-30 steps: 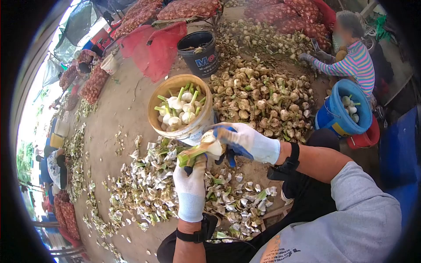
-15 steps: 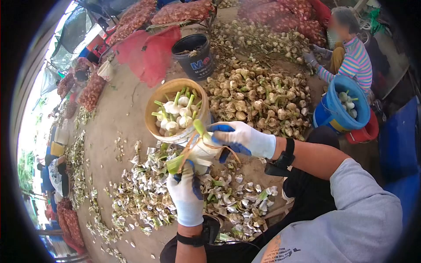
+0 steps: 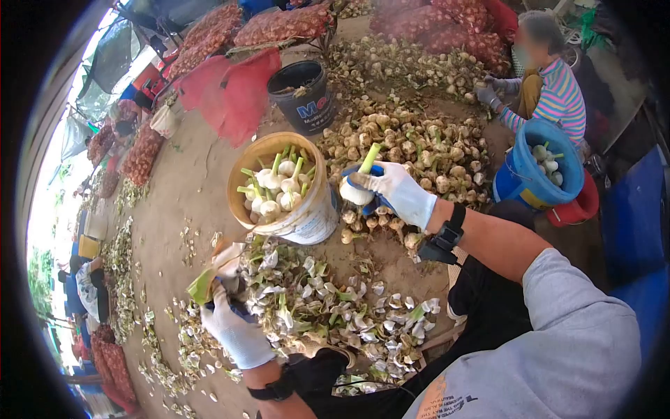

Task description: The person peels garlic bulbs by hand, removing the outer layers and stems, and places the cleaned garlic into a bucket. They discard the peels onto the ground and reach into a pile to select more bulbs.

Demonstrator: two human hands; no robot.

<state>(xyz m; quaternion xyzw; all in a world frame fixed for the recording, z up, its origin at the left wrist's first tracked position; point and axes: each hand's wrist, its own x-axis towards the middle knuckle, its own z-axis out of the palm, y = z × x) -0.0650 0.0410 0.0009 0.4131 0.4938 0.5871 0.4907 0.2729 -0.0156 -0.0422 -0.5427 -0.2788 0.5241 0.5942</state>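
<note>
My right grip (image 3: pixel 403 192) pinches a clean white garlic bulb (image 3: pixel 356 192) between thumb and fingers, its short green stem poking upward — that puts the bulb in the air just right of the tan bucket (image 3: pixel 310 227), with the brown garlic heap (image 3: pixel 447 157) behind it. I have the left grip (image 3: pixel 234 332) out at the near left, closed on a piece of garlic skin (image 3: pixel 202 285) with a green end (some of the fingers are hidden from me), beside the litter of peelings (image 3: pixel 314 297). More white bulbs (image 3: pixel 269 188) with green stems sit inside the tan bucket. Beyond it I see a black bucket (image 3: pixel 296 112), and to the right a blue bucket (image 3: pixel 520 178) holding several white bulbs. At the far right — a person (image 3: pixel 558 98) in a striped top, gloved hands at other garlic.
</note>
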